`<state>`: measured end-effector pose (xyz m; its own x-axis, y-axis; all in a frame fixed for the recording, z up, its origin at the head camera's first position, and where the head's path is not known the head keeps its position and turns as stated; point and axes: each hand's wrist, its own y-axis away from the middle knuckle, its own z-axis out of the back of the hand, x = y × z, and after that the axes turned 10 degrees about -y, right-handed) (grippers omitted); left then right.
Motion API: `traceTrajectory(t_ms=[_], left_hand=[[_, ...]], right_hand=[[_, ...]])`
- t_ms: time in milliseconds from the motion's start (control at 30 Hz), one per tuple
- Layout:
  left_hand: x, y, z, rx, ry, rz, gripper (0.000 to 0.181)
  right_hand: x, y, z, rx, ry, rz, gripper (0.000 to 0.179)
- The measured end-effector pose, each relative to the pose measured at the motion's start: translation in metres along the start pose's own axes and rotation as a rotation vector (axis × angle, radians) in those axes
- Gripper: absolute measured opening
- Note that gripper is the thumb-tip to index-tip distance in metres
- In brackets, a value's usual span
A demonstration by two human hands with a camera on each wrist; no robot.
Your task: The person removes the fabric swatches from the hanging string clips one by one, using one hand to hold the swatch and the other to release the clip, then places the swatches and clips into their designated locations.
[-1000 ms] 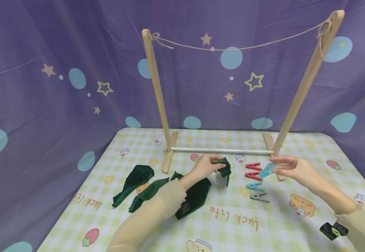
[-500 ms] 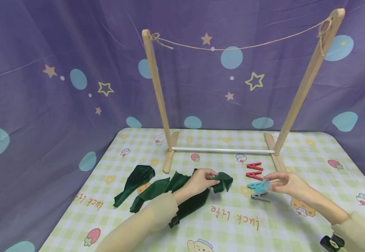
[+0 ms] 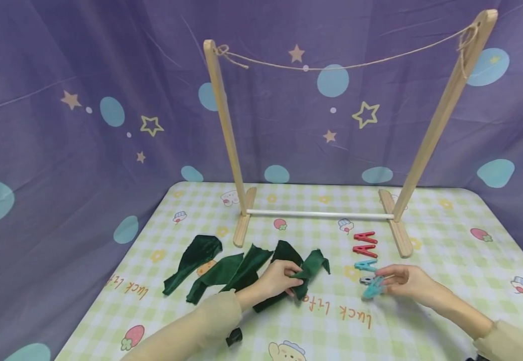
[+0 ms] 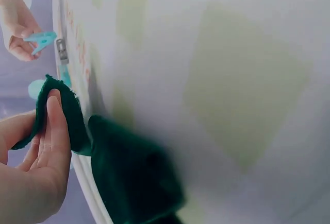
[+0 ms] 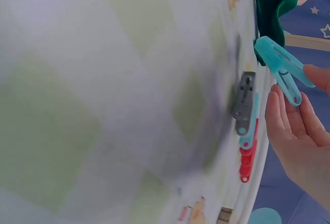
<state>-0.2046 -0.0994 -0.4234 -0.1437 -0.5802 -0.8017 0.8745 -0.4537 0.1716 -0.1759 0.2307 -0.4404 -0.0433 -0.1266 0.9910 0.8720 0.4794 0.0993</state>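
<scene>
My left hand [image 3: 278, 282] pinches a dark green velvety cloth piece [image 3: 312, 268] between thumb and fingers, low over the table. In the left wrist view that cloth [image 4: 72, 121] folds over the fingertips. Left of it lie several more green cloth pieces [image 3: 199, 254], partly behind the left forearm. On the other side, my right hand [image 3: 412, 283] pinches a light blue clothespin [image 3: 373, 288] by its handle ends. Close beside it are a grey clothespin [image 3: 366, 280] and another blue clothespin [image 3: 365, 265], with two red clothespins [image 3: 365, 237] farther back.
A wooden frame [image 3: 227, 130] stands at the back, with a sagging twine line [image 3: 315, 68] tied between its posts and a white rod [image 3: 320, 214] low between its feet. A checked cloth [image 3: 460, 250] covers the table; a purple curtain [image 3: 279, 125] hangs behind.
Both hands have come nearer the front edge. The left hand has also shifted left with its cloth. The right hand has carried its blue clothespin from beside the red ones past the grey one.
</scene>
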Motion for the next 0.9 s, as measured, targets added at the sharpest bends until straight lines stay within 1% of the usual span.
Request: traceTrajectory(t_ms=[100, 300, 533, 633, 733, 900], left_hand=[[0.003, 0.005, -0.002, 0.003, 0.005, 0.014, 0.021], [0.008, 0.013, -0.006, 0.023, 0.017, 0.024, 0.019], [0.012, 0.018, -0.01, 0.057, 0.022, 0.025, 0.016], [0.013, 0.018, -0.01, 0.064, 0.022, 0.035, 0.017], [0.014, 0.019, -0.01, 0.067, 0.03, 0.048, 0.019], [0.015, 0.019, -0.009, 0.079, 0.039, 0.056, 0.021]], right_hand=[[-0.004, 0.003, -0.001, -0.003, 0.006, -0.032, 0.047], [-0.013, 0.008, -0.003, -0.008, 0.013, -0.015, 0.045], [-0.021, 0.01, -0.006, -0.026, -0.068, -0.022, 0.048], [-0.023, 0.011, -0.007, -0.034, -0.073, -0.007, 0.048], [-0.025, 0.012, -0.008, -0.049, -0.035, 0.011, 0.046], [-0.027, 0.012, -0.01, -0.075, 0.085, 0.041, 0.041]])
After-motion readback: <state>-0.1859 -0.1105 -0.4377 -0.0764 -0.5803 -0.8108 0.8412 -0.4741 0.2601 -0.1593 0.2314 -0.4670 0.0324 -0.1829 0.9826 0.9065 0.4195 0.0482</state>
